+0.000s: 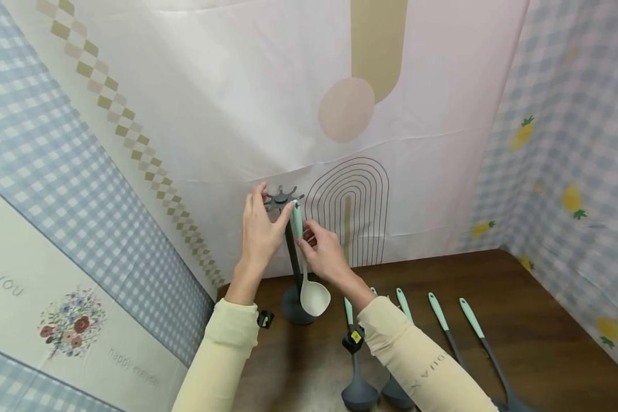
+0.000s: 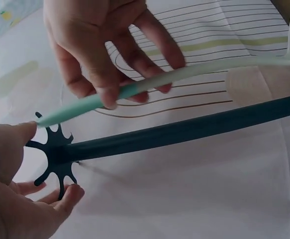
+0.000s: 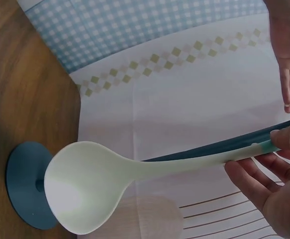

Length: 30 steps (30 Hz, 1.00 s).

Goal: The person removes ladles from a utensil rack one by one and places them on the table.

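Note:
A white ladle [image 1: 315, 298] with a mint green handle hangs upright beside a dark utensil stand [image 1: 291, 252], bowl down near the round base. My right hand [image 1: 323, 250] pinches the ladle's handle between thumb and fingers. At the top of the stand, my left hand [image 1: 260, 229] holds the hooked crown [image 2: 59, 152], its fingertips at the hooks. The left thumb [image 2: 23, 133] presses on the handle's end, which lies right at one hook. In the right wrist view the ladle bowl [image 3: 85, 189] overlaps the stand's base [image 3: 25, 199].
Several dark grey utensils with mint handles lie on the brown wooden table [image 1: 298, 355], among them a grey ladle [image 1: 359, 393] and one at the far right [image 1: 494, 360]. My right sleeve covers some of them. Printed cloth [image 1: 226, 103] hangs behind and at both sides.

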Each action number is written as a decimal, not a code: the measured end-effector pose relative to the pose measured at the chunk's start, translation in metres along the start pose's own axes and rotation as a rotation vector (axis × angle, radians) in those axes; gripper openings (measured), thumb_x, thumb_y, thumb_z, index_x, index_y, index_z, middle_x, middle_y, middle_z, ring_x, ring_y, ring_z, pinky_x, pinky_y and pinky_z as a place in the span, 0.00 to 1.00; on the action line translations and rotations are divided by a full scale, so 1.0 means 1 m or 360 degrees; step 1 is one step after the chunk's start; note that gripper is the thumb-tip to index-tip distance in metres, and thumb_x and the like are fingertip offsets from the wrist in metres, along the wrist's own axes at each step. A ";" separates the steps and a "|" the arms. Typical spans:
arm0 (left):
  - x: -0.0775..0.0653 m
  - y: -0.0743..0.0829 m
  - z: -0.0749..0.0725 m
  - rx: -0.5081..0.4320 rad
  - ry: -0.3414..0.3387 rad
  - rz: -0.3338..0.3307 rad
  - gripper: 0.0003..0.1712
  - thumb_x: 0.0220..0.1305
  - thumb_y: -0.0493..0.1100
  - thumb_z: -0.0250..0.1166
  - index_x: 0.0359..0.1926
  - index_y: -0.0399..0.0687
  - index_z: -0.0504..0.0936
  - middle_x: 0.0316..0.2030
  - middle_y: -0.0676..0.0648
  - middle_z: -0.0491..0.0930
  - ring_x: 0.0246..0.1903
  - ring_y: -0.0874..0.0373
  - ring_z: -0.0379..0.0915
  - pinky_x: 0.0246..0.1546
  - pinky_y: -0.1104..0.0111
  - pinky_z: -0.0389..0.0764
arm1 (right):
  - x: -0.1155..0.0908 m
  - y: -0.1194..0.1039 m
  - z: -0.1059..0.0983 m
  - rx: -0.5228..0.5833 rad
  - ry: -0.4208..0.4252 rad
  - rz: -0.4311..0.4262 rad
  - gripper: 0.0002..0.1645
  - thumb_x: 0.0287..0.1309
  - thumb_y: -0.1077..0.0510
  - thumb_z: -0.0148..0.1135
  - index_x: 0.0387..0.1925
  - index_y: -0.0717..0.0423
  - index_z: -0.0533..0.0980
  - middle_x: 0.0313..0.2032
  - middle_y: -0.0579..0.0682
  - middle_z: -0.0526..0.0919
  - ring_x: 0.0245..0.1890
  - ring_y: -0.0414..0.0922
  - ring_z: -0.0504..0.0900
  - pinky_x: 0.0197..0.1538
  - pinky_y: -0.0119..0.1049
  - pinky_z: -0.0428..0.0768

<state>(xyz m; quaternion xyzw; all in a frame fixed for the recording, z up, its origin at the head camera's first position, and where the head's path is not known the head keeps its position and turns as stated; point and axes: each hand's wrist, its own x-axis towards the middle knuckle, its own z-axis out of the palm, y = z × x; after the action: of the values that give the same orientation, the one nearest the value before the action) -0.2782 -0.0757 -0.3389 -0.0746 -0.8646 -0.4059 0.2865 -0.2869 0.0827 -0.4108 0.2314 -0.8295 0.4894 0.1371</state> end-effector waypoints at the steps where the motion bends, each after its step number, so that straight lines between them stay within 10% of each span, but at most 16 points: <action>1: 0.000 -0.001 0.000 -0.0013 0.0013 0.0018 0.45 0.73 0.55 0.69 0.80 0.39 0.62 0.65 0.35 0.71 0.63 0.41 0.72 0.62 0.49 0.76 | 0.000 -0.001 -0.001 0.0004 -0.0012 0.0004 0.11 0.74 0.61 0.64 0.55 0.55 0.78 0.41 0.52 0.86 0.40 0.46 0.87 0.44 0.42 0.86; 13: 0.012 -0.020 -0.003 0.0001 -0.0029 0.0312 0.33 0.80 0.44 0.61 0.78 0.38 0.63 0.69 0.35 0.71 0.69 0.40 0.70 0.67 0.49 0.73 | 0.002 -0.009 -0.014 0.0028 -0.0061 -0.0022 0.10 0.74 0.61 0.65 0.52 0.57 0.78 0.41 0.53 0.86 0.40 0.47 0.87 0.43 0.41 0.86; 22: 0.011 -0.016 0.006 0.0136 -0.0196 0.0153 0.37 0.86 0.56 0.43 0.84 0.42 0.53 0.78 0.34 0.57 0.76 0.38 0.57 0.73 0.43 0.62 | -0.003 -0.004 -0.026 0.0093 -0.0035 0.0024 0.11 0.74 0.60 0.65 0.54 0.55 0.79 0.41 0.53 0.85 0.37 0.47 0.87 0.37 0.37 0.86; 30: 0.010 -0.010 0.008 0.0282 -0.0246 0.0014 0.59 0.73 0.77 0.51 0.86 0.44 0.45 0.81 0.35 0.52 0.79 0.37 0.50 0.75 0.38 0.56 | -0.019 0.024 -0.023 0.0217 0.0026 0.0197 0.11 0.73 0.60 0.66 0.53 0.57 0.78 0.41 0.55 0.84 0.38 0.54 0.87 0.35 0.43 0.88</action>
<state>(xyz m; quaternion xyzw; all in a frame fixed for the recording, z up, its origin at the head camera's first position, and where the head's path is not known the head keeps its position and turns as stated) -0.2936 -0.0775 -0.3435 -0.0839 -0.9163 -0.3198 0.2263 -0.2830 0.1176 -0.4265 0.1846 -0.8059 0.5540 0.0974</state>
